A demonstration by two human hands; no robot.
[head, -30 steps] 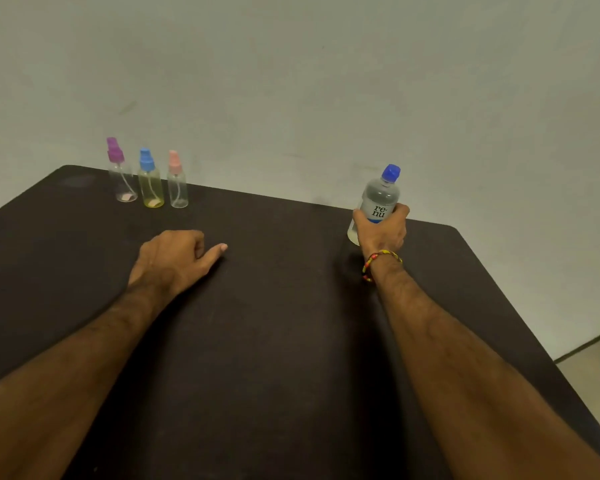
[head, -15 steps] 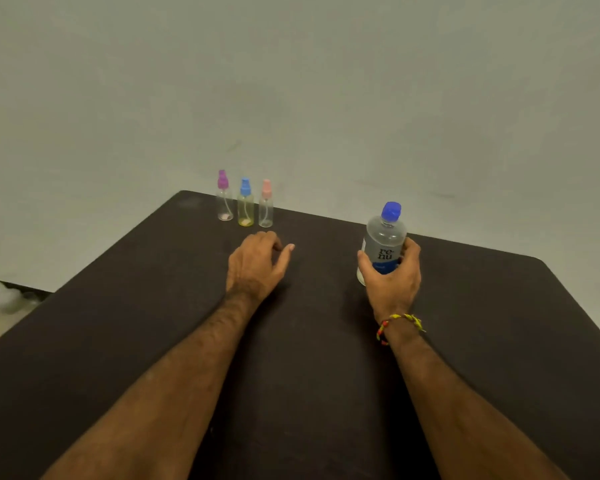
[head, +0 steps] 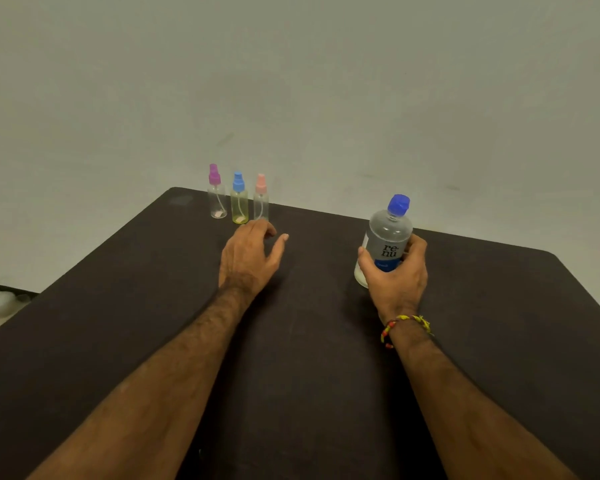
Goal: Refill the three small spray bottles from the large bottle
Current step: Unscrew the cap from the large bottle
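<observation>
Dark matte table (head: pixel 125 341) with rounded corners stood against plain grey-green wall (head: pixel 326 81). Left hand (head: pixel 248 258) lay palm down, fingers loosely spread, holding nothing, just near of pink-capped sprayer (head: pixel 261 199). Right hand (head: pixel 395 275) wrapped round large bottle (head: pixel 388 237), tilted slightly, blue cap on; woven bracelet (head: pixel 406 327) at wrist. Three small clear plastic sprayers upright in row at far left edge: purple-capped (head: pixel 217 192), blue-capped (head: pixel 239 199), pink-capped

Both forearms bare, no sleeves in view, dark hair along them. Left hand (head: pixel 248 259): no ring or band seen. Right hand (head: pixel 397 277): braided thread bracelet (head: pixel 406 326) at wrist, yellow, red and orange strands, loose knotted ends.
</observation>
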